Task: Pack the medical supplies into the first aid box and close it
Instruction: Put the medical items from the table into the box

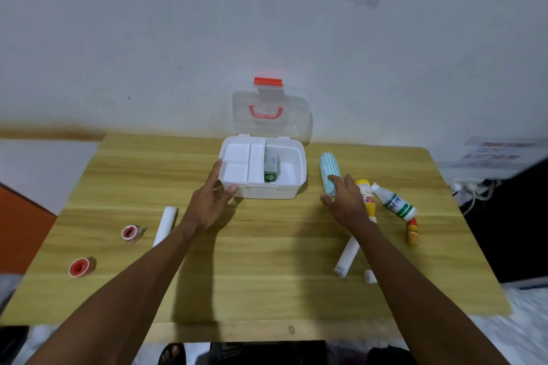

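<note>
The white first aid box (292,188) stands open on the wooden table (261,261), its clear lid (296,107) with red handle upright against the wall. A green and white carton (270,169) stands inside it. My left hand (212,197) holds the box's front left corner, thumb on the front wall and fingers along the left side. My right hand (345,201) reaches over the near end of a striped teal bandage roll (328,167) lying to the right of the box, with its fingers and thumb on either side of the roll.
Right of my hand lie a yellow bottle (367,197), a white bottle with a green label (396,201), a small orange bottle (412,232) and two white rolls (347,258). On the left lie a white roll (164,225) and two red-cored tape rolls (130,232).
</note>
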